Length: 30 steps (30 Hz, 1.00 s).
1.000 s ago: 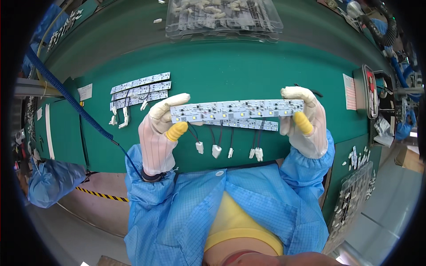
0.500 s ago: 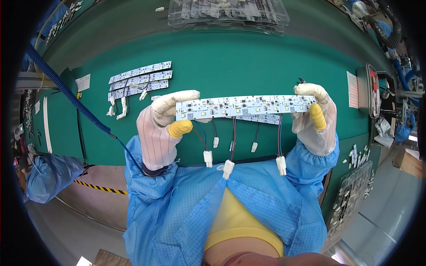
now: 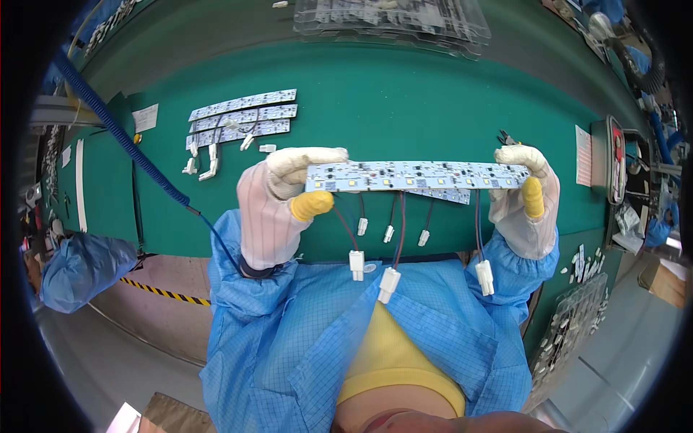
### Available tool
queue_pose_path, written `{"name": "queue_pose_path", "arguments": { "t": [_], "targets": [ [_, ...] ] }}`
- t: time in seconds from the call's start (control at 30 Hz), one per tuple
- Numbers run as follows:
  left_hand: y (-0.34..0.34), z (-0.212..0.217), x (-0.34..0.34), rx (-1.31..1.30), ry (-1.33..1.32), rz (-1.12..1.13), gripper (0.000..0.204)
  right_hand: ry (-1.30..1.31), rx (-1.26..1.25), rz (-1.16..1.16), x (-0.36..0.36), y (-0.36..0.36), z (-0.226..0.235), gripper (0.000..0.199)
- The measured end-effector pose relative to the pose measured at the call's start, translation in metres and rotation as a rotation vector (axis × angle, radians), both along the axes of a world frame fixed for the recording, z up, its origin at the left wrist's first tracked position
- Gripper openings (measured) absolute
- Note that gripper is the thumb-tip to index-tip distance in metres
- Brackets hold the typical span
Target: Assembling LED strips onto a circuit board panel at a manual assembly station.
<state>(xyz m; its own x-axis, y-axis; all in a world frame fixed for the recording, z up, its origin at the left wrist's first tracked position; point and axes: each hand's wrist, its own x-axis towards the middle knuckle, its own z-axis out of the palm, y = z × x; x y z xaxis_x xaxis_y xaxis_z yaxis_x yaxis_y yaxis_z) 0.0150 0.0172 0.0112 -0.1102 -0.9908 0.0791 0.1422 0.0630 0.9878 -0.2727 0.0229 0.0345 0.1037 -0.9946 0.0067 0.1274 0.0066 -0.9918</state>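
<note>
A long white LED circuit board strip [image 3: 411,175] is held level in front of my chest, one end in each hand. My left hand [image 3: 278,206], in a striped glove with a yellow thumb cot, pinches the left end between thumb and fingers. My right hand [image 3: 530,202], gloved the same way, pinches the right end. Red and dark wires hang from the strip, ending in white plug connectors [image 3: 388,285]. Partly hidden behind it lies another LED board [image 3: 447,195] on the table, with smaller white connectors [image 3: 424,237] on wires.
Several finished-looking LED strips [image 3: 242,115] with wired plugs lie on the green mat [image 3: 404,94] at the left. Clear plastic trays [image 3: 390,29] stand at the back. Small cutters [image 3: 507,137] lie beyond my right hand. A blue coiled cord [image 3: 123,141] runs to my left wrist.
The held strip has turned from a slight slope to nearly level, and its face looks narrower. Both hands keep their grip. The whole view has shifted slightly.
</note>
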Motion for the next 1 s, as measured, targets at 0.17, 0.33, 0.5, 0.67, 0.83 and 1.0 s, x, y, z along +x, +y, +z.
{"name": "queue_pose_path", "arguments": {
  "t": [0.17, 0.33, 0.5, 0.67, 0.83, 1.0],
  "targets": [
    [0.004, -0.001, 0.003, -0.054, -0.063, -0.034, 0.053, 0.108, -0.148, -0.081, 0.004, -0.001, -0.006, 0.037],
    [0.008, 0.006, 0.005, 0.054, 0.017, -0.060, 0.048, 0.022, -0.002, -0.114, 0.005, 0.000, 0.004, 0.041],
    [0.005, -0.002, 0.008, -0.143, -0.101, -0.057, 0.047, -0.032, -0.105, -0.165, 0.008, 0.000, -0.007, 0.040],
    [0.006, 0.002, 0.009, -0.036, -0.049, -0.086, 0.048, -0.027, -0.063, -0.093, 0.001, -0.001, -0.005, 0.045],
    [0.004, 0.000, 0.007, -0.050, 0.044, -0.068, 0.052, -0.077, 0.004, -0.045, 0.001, -0.002, 0.000, 0.051],
    [-0.001, 0.000, 0.013, -0.245, -0.219, -0.025, 0.054, -0.080, -0.054, -0.081, 0.005, -0.002, -0.001, 0.048]
  ]
}}
